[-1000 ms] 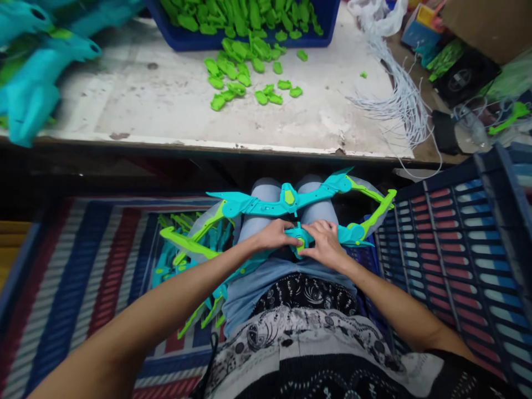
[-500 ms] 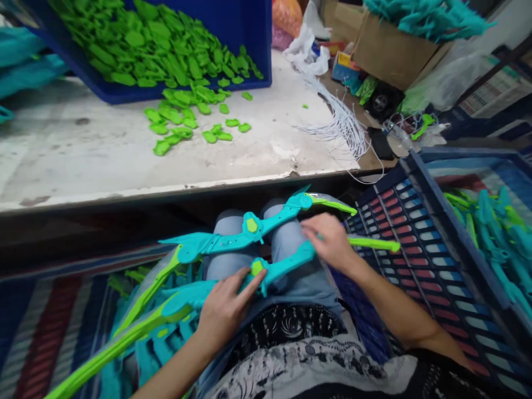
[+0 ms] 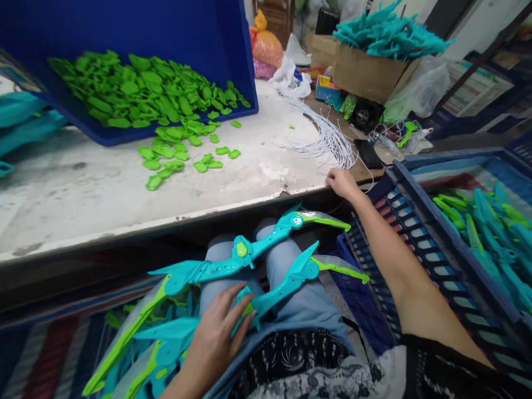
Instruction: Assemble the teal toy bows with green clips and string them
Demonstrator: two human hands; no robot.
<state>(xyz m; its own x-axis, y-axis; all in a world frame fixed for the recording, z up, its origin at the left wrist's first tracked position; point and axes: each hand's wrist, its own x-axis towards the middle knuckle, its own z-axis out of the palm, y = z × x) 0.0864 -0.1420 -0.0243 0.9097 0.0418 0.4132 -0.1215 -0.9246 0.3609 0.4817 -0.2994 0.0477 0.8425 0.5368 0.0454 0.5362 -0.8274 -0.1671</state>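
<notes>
Two teal and green toy bows lie across my lap. My left hand [image 3: 218, 338] rests flat, fingers spread, on the middle of the nearer bow [image 3: 286, 282]. The farther bow [image 3: 233, 260] lies over my knees untouched. My right hand [image 3: 343, 183] is stretched out to the table's front edge, beside a bundle of white strings [image 3: 328, 144]; its fingers curl at the edge and what they grip, if anything, is hidden.
A tipped blue bin [image 3: 174, 61] spills green plastic pieces [image 3: 178, 149] onto the white table [image 3: 83, 188]. A blue crate [image 3: 424, 221] of finished bows stands at my right. A cardboard box [image 3: 366, 72] of teal parts sits at the back.
My right hand let go of the nearer bow and reached forward to the table edge by the strings. The view tilted up and right. My left hand stayed on the bow.
</notes>
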